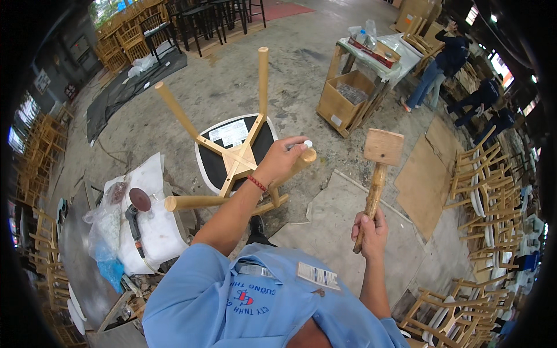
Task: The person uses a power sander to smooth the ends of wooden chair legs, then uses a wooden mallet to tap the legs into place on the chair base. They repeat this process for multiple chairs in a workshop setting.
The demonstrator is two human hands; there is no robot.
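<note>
An upside-down wooden chair [242, 153] stands in front of me, its legs pointing up and the dark seat underside with a wooden cross brace showing. My left hand [277, 161] is at the end of the near right chair leg [301, 165]. Its thumb and fingers pinch a small white round glide [308, 144], held just beside the leg tip. In my right hand [370, 233], off to the right of the chair, a wooden mallet [383, 148] is gripped by its handle, with the block head up. The mallet is apart from the chair.
On the left, a disc sander [138, 217] lies on a white-covered bench beside plastic bags. A cardboard box [343, 101] sits by a work table [383, 61] at the far right. Stacked wooden chairs [484, 209] line the right side. Several people stand at the back right.
</note>
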